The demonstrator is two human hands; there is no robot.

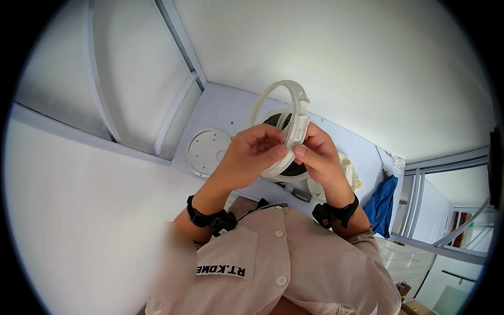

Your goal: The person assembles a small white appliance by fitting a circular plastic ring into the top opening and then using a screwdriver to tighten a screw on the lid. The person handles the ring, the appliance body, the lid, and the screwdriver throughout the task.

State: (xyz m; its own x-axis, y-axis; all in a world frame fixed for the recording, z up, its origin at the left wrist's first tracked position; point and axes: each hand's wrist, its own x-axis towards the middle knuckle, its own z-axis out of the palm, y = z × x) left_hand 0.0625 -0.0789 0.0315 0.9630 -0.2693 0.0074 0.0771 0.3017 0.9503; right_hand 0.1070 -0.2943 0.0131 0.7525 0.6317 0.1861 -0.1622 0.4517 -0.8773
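A white plastic ring [299,126] with a moulded, notched outer band is held up on edge in front of me, above the table. My left hand [252,157] is closed on its lower left side, the thumb pressed to the band and the fingers reaching inside the loop. On the other side of the band my right hand [323,160] pinches it between thumb and fingers, close to the left thumb. Behind the ring lies a round part with a white rim and dark inside [294,170], largely covered by the ring and hands.
A round white disc with small holes [202,149] lies at the table's left. A grey-handled tool [299,193] rests near the front edge. Cream-coloured parts [346,168] sit beyond my right wrist. Blue cloth [382,205] hangs over the right end of the pale table [218,100].
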